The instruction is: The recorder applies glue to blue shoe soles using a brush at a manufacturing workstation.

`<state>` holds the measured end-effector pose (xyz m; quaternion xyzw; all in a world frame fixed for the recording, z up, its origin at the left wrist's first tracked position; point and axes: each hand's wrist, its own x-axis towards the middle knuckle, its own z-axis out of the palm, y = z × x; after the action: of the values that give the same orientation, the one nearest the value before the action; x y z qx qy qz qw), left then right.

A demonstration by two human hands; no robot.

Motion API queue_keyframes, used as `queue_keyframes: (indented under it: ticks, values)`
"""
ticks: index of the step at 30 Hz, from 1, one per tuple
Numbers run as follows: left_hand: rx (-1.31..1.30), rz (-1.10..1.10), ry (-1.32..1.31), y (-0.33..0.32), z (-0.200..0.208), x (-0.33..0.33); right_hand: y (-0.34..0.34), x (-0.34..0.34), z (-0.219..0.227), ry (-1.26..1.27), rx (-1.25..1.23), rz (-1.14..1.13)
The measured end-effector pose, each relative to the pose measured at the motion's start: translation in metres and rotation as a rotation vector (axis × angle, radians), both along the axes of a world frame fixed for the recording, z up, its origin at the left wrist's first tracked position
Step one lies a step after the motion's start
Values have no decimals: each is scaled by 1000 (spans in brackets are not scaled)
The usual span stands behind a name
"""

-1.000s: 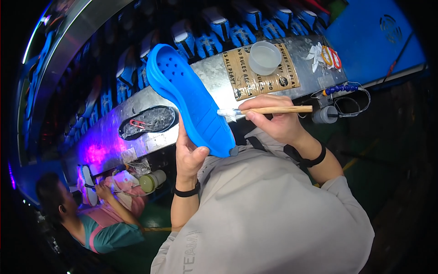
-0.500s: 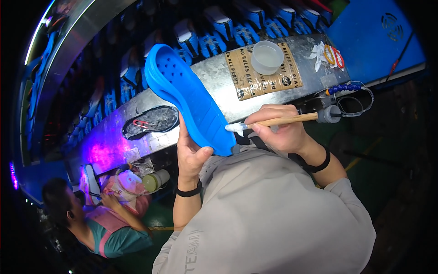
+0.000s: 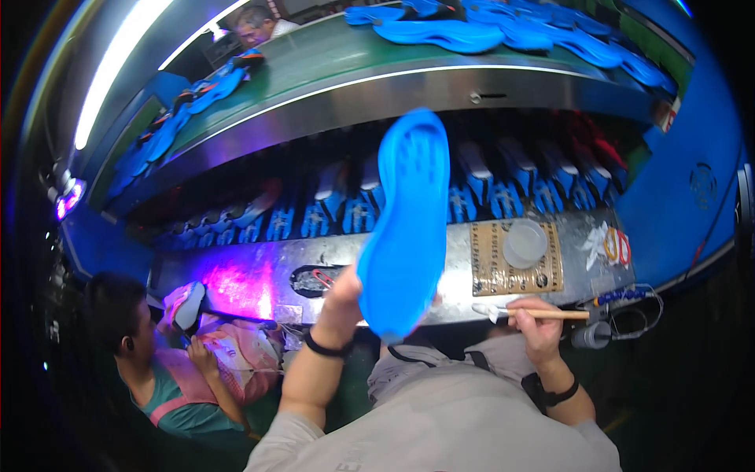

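Observation:
My left hand (image 3: 340, 313) grips a blue shoe sole (image 3: 410, 236) near its lower end. The sole stands raised and upright before me, slightly blurred, its hollowed heel end at the top. In my right hand (image 3: 538, 334), closed fingers hold a brush (image 3: 562, 314) by its wooden handle, with its whitish tip pointing left, apart from the sole. Behind the brush lies a taped brown board (image 3: 486, 275) bearing a translucent bowl (image 3: 524, 242). On the metal bench (image 3: 448, 303), left of the sole, rests a dark sole-shaped piece (image 3: 303, 282) with a small red item on it.
Scissors with orange and red handles (image 3: 622, 247) lie beside white scraps (image 3: 596, 244) at the bench's right. Rows of blue-and-white shoes (image 3: 334, 185) stand behind. Above runs a green conveyor (image 3: 330, 67) carrying blue soles (image 3: 440, 35). A co-worker (image 3: 130, 330) sits at left near a shoe (image 3: 189, 305).
The sole has been lifted and turned more upright in my left hand. My right hand's brush has come away from its surface. The view has tilted up, bringing in the conveyor.

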<state>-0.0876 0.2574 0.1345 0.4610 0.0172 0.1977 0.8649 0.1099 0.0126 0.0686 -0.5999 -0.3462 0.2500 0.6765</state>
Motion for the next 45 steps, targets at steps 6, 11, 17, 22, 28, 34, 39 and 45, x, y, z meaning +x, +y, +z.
queue_keyframes:
  ticks: [6, 11, 17, 22, 28, 34, 39, 45]
  values:
    - [-110, 195, -426, 156, 150, 84, 5, -5, 8, -60, -41, 88]
    - [112, 395, -21, 226, 166, 87, 3, 4, -2, -27, -36, 31]
    - [1458, 1229, 842, 357, 180, 51, 4, 14, -14, 50, -88, 9]
    - [1796, 1036, 1600, 453, 163, 18, 10, 22, -21, -15, -146, 10]
    - [2069, 1007, 1437, 473, 158, -8, 6, 25, -26, -17, -205, 11]
    - [2123, 973, 900, 377, 176, -28, 8, 31, -22, -54, -186, 6]
    - [1127, 1110, 698, 324, 195, -59, 11, 46, -15, -210, -193, -95]
    - [1451, 1244, 781, 344, 148, -95, 35, 98, 12, -540, -193, -219]
